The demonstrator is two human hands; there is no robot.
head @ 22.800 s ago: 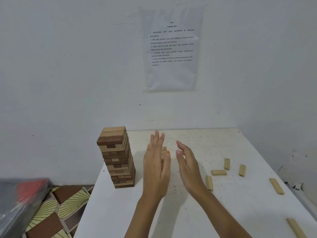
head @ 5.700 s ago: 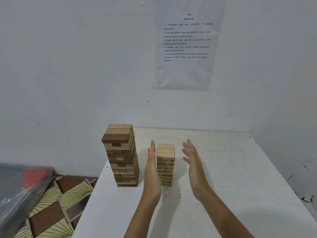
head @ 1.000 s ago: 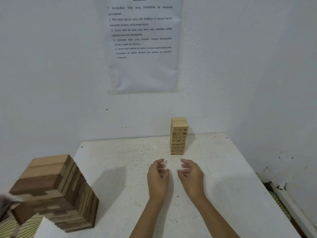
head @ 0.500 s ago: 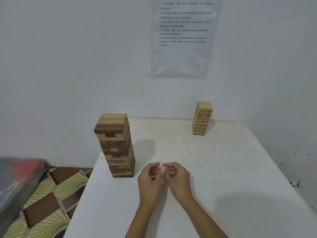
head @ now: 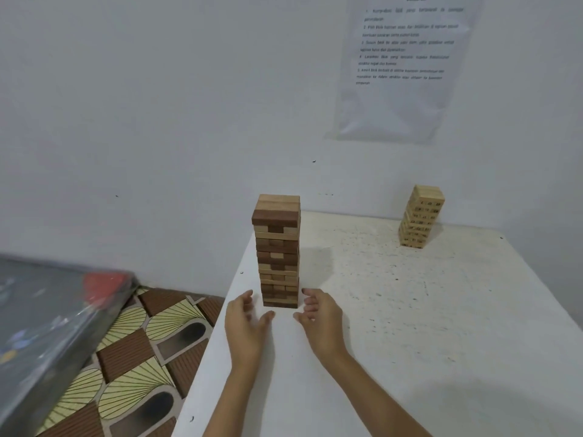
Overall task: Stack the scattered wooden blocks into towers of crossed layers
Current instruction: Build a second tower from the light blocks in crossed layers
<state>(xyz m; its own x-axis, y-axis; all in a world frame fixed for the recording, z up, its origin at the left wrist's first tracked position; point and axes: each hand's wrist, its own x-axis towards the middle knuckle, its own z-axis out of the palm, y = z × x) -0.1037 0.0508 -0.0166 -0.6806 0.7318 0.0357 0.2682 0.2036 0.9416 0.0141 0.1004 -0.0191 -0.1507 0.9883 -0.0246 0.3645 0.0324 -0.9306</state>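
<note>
Two bare forearms reach in from the near edge over a white speckled tabletop. The left hand and the right hand sit either side of the foot of a tall tower of dark brown and pale wooden blocks. Both hands hold nothing: their fingers are loosely spread and slightly bent, with the palms turned inward toward the tower. A thin gap seems to separate the fingertips from the bottom layers, though motion blur makes contact hard to rule out.

The tower stands upright near the table's left edge, its layers crossed. A dark block lies along the front of the layer under the pale top one.

To the left, below the table, lies a brown and cream patterned floor covering. A grey plastic-wrapped bundle with a red patch rests over it at the far left.

Well apart, at the far right of the table, a smaller tower of pale wooden blocks stands close to the white wall, with small dark markings on its block ends. Above it a printed paper sheet hangs on the wall, its text too blurred to read
</note>
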